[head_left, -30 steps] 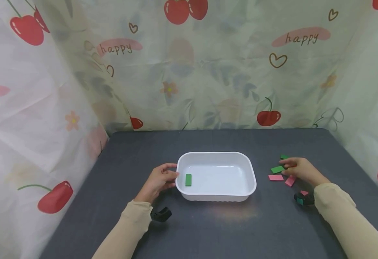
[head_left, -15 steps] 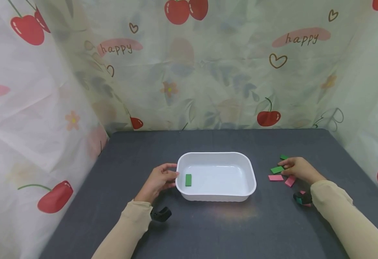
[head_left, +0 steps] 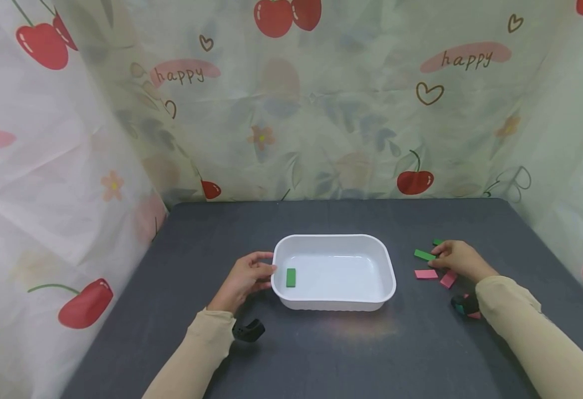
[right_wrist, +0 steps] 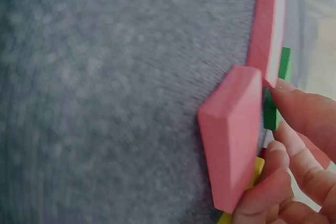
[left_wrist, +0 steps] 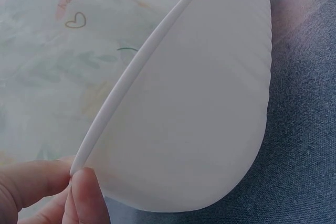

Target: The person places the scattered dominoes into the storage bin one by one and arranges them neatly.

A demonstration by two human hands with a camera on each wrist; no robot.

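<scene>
A white rectangular tray (head_left: pixel 331 305) stands mid-table, with one green block (head_left: pixel 291 277) lying inside near its left wall. My left hand (head_left: pixel 241 280) holds the tray's left side; in the left wrist view its thumb and fingers pinch the rim (left_wrist: pixel 118 95). To the right of the tray, my right hand (head_left: pixel 463 259) pinches a flat green block (head_left: pixel 424 255) by its near end, thumb on one side. The right wrist view shows that green block (right_wrist: pixel 271 114) partly hidden behind the thumb. Two pink blocks (head_left: pixel 425 274) lie just below the hand.
Another green block (head_left: pixel 438 242) lies behind the right fingertips. More pink (head_left: pixel 474 315) shows beside the black wrist device (head_left: pixel 463 305). A yellow piece (right_wrist: pixel 224 218) peeks out by the right fingers. Printed curtains (head_left: pixel 311 138) enclose the dark table (head_left: pixel 321 360).
My right hand has shifted slightly left and away, and the green block at its fingertips has moved and turned with it. The left hand and tray stay still.
</scene>
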